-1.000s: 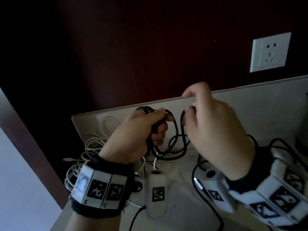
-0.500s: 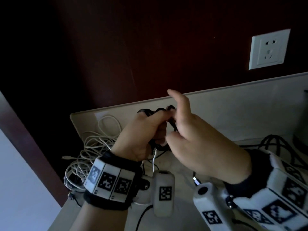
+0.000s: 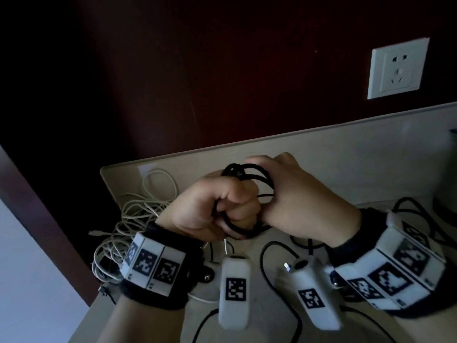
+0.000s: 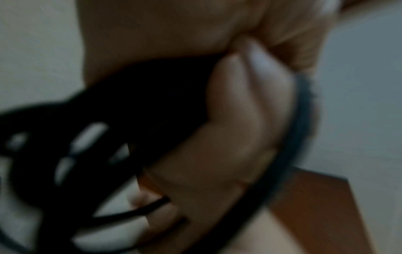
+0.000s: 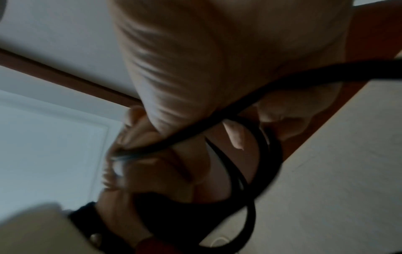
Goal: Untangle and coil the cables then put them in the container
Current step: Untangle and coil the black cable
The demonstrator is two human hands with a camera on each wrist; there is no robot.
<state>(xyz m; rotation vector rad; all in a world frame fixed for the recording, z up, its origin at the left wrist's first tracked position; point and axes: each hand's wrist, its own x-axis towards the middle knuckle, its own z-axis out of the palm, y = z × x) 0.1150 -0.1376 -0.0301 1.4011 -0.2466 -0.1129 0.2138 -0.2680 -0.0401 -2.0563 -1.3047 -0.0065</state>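
A black cable [image 3: 257,173] is wound in several loops above the pale table [image 3: 346,169]. My left hand [image 3: 217,209] is fisted around the lower part of the coil, fingers curled through the loops. My right hand [image 3: 296,201] sits against it from the right, fingers wrapped over the upper loops. In the left wrist view the black cable [image 4: 108,120] runs under my curled fingers [image 4: 239,137], blurred. In the right wrist view the black cable [image 5: 250,154] crosses my palm and loops below it. A tangle of white cable [image 3: 138,214] lies at the table's left end.
More black cable [image 3: 277,246] trails on the table under my wrists and off to the right [image 3: 415,206]. A white wall socket [image 3: 398,68] sits on the dark red wall. A raised pale backboard edges the table's far side. No container is visible.
My right hand has come over from beside the coil and now closes on its upper loops. The loose hanging loops have gathered into a tighter bundle in my left fist.
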